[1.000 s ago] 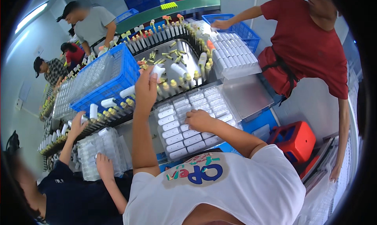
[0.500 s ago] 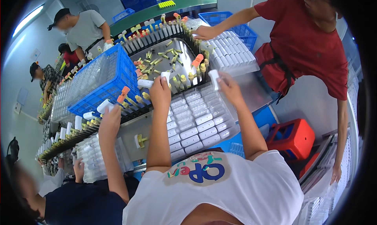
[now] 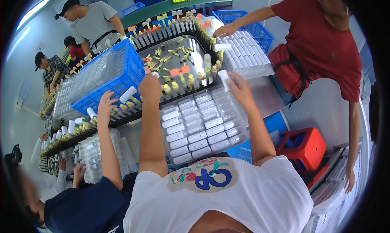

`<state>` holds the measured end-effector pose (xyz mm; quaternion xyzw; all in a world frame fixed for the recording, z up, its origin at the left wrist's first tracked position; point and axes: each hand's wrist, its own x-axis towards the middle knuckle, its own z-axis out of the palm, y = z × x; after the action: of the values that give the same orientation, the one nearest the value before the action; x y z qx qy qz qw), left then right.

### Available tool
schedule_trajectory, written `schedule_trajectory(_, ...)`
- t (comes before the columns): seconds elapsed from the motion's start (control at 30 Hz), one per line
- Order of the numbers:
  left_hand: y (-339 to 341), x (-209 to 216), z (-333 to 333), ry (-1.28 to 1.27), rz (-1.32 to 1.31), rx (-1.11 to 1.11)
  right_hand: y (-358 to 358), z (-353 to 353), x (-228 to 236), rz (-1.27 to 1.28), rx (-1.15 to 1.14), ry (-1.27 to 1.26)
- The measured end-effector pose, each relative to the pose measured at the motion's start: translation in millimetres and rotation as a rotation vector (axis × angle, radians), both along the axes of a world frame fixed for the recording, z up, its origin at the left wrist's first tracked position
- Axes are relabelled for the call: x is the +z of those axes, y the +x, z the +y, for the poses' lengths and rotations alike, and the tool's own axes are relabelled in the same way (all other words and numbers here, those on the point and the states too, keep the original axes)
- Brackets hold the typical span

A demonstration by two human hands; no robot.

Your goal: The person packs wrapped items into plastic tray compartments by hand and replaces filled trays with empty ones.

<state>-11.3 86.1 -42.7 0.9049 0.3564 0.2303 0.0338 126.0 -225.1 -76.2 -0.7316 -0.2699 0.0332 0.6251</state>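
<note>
My left hand (image 3: 149,88) is closed at the near row of yellow-topped posts (image 3: 175,86). A white casing (image 3: 155,75) shows past its fingers, which partly hide it. In my right hand (image 3: 239,88) is another white plastic casing (image 3: 224,79), gripped between thumb and fingers and tilted, above the far right corner of a clear plastic tray (image 3: 243,131). That tray lies in front of me with rows of white casings (image 3: 198,145) in its near and left parts. Its far pockets look clear. An orange clip (image 3: 180,71) sits on posts between my hands.
The posts ring a steel pan (image 3: 196,50) strewn with small yellow-and-black parts. A blue crate (image 3: 136,68) stands left. Close on my left a co-worker's hand (image 3: 106,107) reaches in by a white casing; at right a person in red touches stacked white casings (image 3: 245,50). A red stool (image 3: 304,147) stands right.
My left hand has moved left along the posts. My right hand stays nearly in place with its casing. The orange clip and posts have shifted left; the left co-worker's fingers have spread.
</note>
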Motion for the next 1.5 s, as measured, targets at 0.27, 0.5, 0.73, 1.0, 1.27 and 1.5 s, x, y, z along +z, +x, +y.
schedule_trajectory(0.27, -42.1, -39.8, 42.2, 0.308, -0.15, 0.202, 26.0, 20.6, 13.7, 0.001, -0.028, -0.065)
schedule_trajectory(0.5, -107.2, -21.0, 34.3, 0.479, -0.188, 0.145, 24.3, 134.2, 81.5, -0.912, 0.514, -0.269)
schedule_trajectory(0.73, -123.6, -71.6, -58.7, 0.019, -0.217, -0.329, -4.9, 207.6, 54.3, -1.136, 0.877, -0.61)
schedule_trajectory(1.0, -106.0, -106.7, -46.5, -0.259, 0.004, -0.46, -82.3, 223.4, 18.4, -1.264, 0.29, -0.287)
schedule_trajectory(1.27, -78.3, -80.2, -80.3, -0.197, -0.252, -0.414, -24.5, 103.1, 16.3, -0.818, 0.046, -0.384)
schedule_trajectory(1.5, 0.3, -83.8, -53.0, -0.234, 0.056, -0.209, -10.9, 213.9, 45.1, -0.748, 0.331, -0.971)
